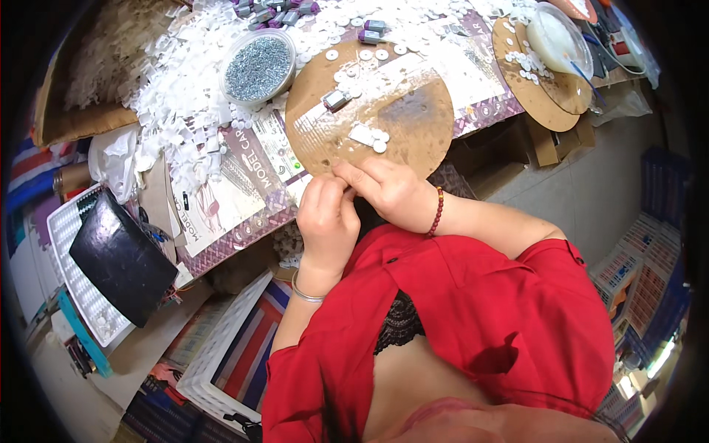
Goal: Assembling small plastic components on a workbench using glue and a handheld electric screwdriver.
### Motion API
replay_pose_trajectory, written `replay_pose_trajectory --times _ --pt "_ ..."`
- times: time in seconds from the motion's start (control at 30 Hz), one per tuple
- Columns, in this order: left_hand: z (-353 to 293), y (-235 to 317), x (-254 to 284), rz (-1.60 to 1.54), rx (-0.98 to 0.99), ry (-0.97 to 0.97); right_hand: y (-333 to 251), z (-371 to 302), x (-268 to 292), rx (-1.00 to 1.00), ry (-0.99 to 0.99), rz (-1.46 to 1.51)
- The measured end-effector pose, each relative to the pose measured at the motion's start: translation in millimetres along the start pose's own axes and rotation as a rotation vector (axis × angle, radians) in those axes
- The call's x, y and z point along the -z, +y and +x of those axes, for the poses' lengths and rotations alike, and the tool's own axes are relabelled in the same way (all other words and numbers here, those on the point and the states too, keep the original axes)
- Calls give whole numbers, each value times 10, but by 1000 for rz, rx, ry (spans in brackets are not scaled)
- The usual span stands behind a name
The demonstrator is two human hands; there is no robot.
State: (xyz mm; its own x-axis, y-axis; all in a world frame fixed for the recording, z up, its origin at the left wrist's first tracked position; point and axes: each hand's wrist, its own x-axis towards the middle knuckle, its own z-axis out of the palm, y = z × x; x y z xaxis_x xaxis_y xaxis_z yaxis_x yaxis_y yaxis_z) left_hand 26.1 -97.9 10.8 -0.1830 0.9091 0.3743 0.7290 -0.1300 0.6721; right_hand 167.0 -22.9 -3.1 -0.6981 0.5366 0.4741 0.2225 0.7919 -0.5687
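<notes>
At the near edge of a round brown board [310, 122], my left hand [325, 214] and my right hand [388, 188] meet, fingertips pinched together. Whatever sits between them is too small or too hidden to name. Just beyond the fingers, a small white rectangular piece [361, 134] lies on the board beside several white discs [379, 146]. Farther up the board, a small silver motor [335, 100] rests on its side, with more white discs around it. Behind and left of my hands stands a clear round tub [224, 74] full of tiny shiny metal parts [257, 66].
White plastic bits [185, 96] cover the table's left side. Purple-ended motors [277, 13] cluster at the back. A second round board [517, 81] holds a white tub [557, 40] at the far right. A white basket [63, 225] with a black sheet [122, 255] is at left.
</notes>
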Motion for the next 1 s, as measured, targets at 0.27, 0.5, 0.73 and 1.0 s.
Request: replay_pose_trajectory --times 0.27,0.5,0.73,1.0 --pt "40 -109 -3 -19 -21 -40 53 41 -66 -37 -3 22" --pt "-46 -88 127 -544 432 -73 117 -5 -78 -94 3 206" --pt "-81 -214 104 -699 582 -90 138 -8 -133 -10 22 140" --pt "-19 -177 129 -648 546 -156 112 -13 -143 -32 61 199"
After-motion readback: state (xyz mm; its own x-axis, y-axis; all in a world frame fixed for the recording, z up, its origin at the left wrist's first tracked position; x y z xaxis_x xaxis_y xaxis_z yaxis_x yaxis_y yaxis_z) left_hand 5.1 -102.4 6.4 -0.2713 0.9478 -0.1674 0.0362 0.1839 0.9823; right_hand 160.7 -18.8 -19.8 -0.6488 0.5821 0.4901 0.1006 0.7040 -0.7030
